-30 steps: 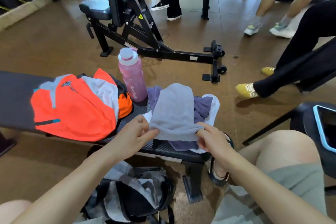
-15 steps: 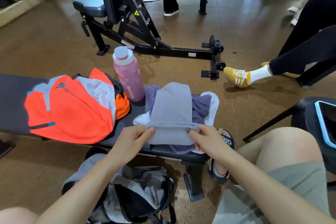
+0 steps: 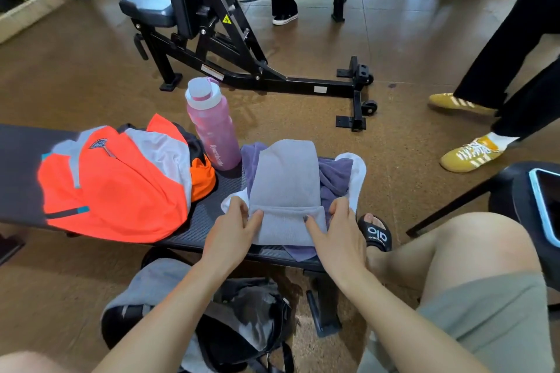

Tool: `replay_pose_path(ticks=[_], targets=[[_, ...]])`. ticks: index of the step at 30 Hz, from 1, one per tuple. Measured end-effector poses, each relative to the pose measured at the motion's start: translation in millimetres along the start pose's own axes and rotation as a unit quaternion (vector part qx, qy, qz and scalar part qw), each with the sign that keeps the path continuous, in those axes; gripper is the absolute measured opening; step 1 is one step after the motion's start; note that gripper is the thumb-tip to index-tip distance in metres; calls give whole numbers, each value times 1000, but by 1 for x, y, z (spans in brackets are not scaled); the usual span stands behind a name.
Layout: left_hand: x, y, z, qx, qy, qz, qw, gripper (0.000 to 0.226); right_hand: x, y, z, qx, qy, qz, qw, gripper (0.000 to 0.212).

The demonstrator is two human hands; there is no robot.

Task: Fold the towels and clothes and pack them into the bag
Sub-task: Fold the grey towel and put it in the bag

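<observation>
A grey towel (image 3: 285, 179) lies lengthwise on the black bench (image 3: 21, 166), on top of a purple towel (image 3: 335, 179) and a white cloth (image 3: 356, 172). Its near end is folded up into a short flap. My left hand (image 3: 235, 228) pinches the flap's left edge and my right hand (image 3: 336, 230) pinches its right edge. An orange and grey jacket (image 3: 115, 185) is heaped on the bench to the left. A grey and black bag (image 3: 242, 321) sits on the floor below my arms.
A pink water bottle (image 3: 212, 127) stands on the bench behind the clothes. A black weight machine (image 3: 212, 39) is beyond it. Other people's legs and yellow shoes (image 3: 468, 153) are at the right, and a dark stool (image 3: 530, 200) near my knee.
Both hands have rolled the towel's near edge up and away from me, making a folded flap. A person's yellow shoes at the right have shifted.
</observation>
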State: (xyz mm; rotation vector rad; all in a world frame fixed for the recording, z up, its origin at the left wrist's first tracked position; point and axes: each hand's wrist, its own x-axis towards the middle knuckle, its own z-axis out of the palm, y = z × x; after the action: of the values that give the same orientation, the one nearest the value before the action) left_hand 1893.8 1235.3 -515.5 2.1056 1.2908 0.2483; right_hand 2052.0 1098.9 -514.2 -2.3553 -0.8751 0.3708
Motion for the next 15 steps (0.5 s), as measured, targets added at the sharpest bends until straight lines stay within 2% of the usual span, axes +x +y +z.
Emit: replay_pose_path(ticks=[2,5,8,10,12,15], targets=[[0,1,3,24,15,29,999,23,2,6,4,-41,49,-81,995,31],[-2,4,2,-40,29,55,997,19,8,14,9,-122,105,-248,955,24],[-2,2,2,-39,30,102,993,13,16,15,-1,-172,76,-367,911,15],[-1,2,3,-29,8,109,994,11,17,17,-12,-204,14,-401,893,26],[2,3,5,-64,-20,97,993,15,18,20,-21,-240,-43,-417,876,40],[6,8,-2,-106,-55,30,992,14,18,20,-24,-277,-74,-407,867,46]])
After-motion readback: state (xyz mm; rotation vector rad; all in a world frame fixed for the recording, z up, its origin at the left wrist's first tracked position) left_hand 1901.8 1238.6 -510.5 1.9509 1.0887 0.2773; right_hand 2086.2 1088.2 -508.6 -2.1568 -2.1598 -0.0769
